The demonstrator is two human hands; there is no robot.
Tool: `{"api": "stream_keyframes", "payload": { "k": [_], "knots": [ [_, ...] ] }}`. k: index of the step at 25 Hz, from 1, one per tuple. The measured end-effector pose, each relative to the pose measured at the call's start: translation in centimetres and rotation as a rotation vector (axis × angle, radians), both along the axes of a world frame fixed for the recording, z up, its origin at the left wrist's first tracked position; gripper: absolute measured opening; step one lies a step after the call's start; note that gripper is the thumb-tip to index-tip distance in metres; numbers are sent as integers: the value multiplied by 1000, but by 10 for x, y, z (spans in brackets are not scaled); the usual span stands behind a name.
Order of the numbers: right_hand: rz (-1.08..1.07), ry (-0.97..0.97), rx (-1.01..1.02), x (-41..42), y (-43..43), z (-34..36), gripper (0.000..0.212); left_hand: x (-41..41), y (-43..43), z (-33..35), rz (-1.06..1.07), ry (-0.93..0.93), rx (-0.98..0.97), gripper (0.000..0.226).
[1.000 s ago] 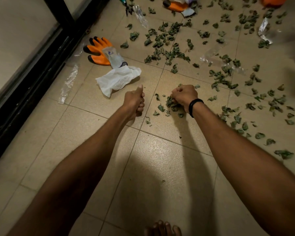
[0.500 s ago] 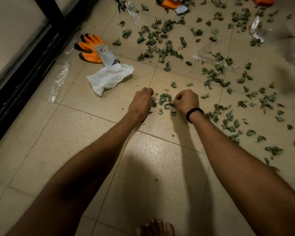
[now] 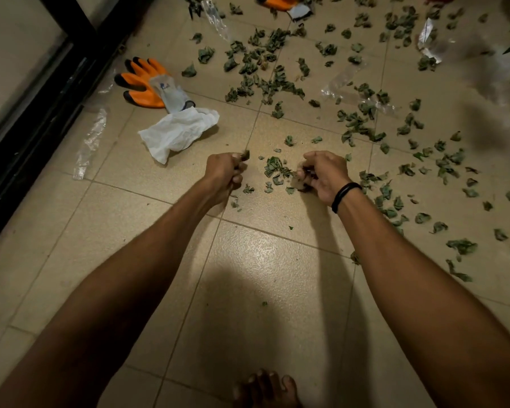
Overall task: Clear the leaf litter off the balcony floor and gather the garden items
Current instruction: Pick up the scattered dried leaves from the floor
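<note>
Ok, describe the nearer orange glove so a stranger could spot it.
Start at the black door frame on the left; the orange glove lies just right of it on the tiles. Its black fingertips point at the frame and its grey cuff meets a crumpled white cloth, unlike the glove at the top edge.

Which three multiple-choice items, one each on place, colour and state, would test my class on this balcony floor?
1. Where does the white cloth lie?
A. under the foot
B. against the cuff of the glove
C. among the far leaves

2. What colour are the glove's fingers?
A. orange with black tips
B. blue
C. plain white

3. What is the left hand doing?
A. lying flat on the tiles
B. lifting the cloth
C. gripping leaves

Answers:
1 B: the cloth meets the grey cuff.
2 A: the fingers are orange and dark at the ends.
3 C: the fingers are curled and a leaf sticks out of the fist.
</note>
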State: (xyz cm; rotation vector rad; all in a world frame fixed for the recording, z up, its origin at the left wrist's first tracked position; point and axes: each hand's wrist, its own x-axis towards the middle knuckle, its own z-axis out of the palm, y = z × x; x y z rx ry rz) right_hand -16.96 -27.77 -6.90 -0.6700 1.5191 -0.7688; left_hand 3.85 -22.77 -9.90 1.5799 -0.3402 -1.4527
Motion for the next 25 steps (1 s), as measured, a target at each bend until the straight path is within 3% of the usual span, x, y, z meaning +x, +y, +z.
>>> {"api": "stream_keyframes", "payload": {
  "k": [2, 5, 7, 8, 9, 11, 14, 16, 18, 21, 25],
  "knots": [
    [-70, -92, 39, -7, 1, 7, 20, -1, 1, 2, 69, 180, 48, 21],
    [-165, -135, 43, -14, 4, 7, 16, -2, 3, 6, 64, 249, 49, 14],
    [-96, 85, -14, -19, 6, 3, 10, 0, 4, 8, -7, 210, 65, 17],
    [29, 324, -82, -23, 5, -2, 11, -1, 5, 9, -54, 177, 81, 19],
    [181, 552, -151, -25, 6, -4, 12, -2, 6, 11, -87, 122, 93, 22],
    [404, 778, -252, -24, 13, -10, 14, -5, 8, 11, -93, -63, 63, 25],
    [555, 872, -299, -13, 24, -24, 32, -5, 10, 10, -47, -342, 12, 21],
    [598, 933, -352, -7, 26, -30, 27, -1, 8, 8, -20, -457, 61, 21],
    [561, 945, -351, -6, 25, -28, 6, 3, 5, 6, -35, -614, 93, 35],
    [420, 869, -278, -7, 23, -18, 15, 5, 1, 1, -283, -1039, -71, 50],
    [262, 784, -248, -10, 17, -11, 15, -5, -3, -13, -590, -1275, -112, 49]
  ]
}}
